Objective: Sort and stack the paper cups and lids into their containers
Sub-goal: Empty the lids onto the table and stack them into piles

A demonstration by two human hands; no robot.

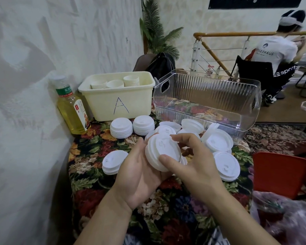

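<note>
My left hand (pixel 136 175) cups a small stack of white lids (pixel 162 151) from below, over the middle of the table. My right hand (pixel 189 160) pinches the top lid of that stack, thumb at its near rim and fingers at its far edge. More white lid stacks stand around: two (pixel 121 127) (pixel 143 125) in front of the cream bin, one (pixel 113 161) at the left, several loose ones (pixel 219 140) at the right. The cream bin marked A (pixel 119 103) holds stacks of paper cups (pixel 131 80). Beside it stands a clear plastic bin (pixel 208 101) with nothing in it.
A bottle of yellow drink (pixel 72 108) stands against the wall at the left. The table carries a floral cloth (pixel 166 200). A red chair (pixel 279 174) is at the right; a seated person (pixel 276 55) is farther back by a railing. A black bag (pixel 161 64) lies behind the bins.
</note>
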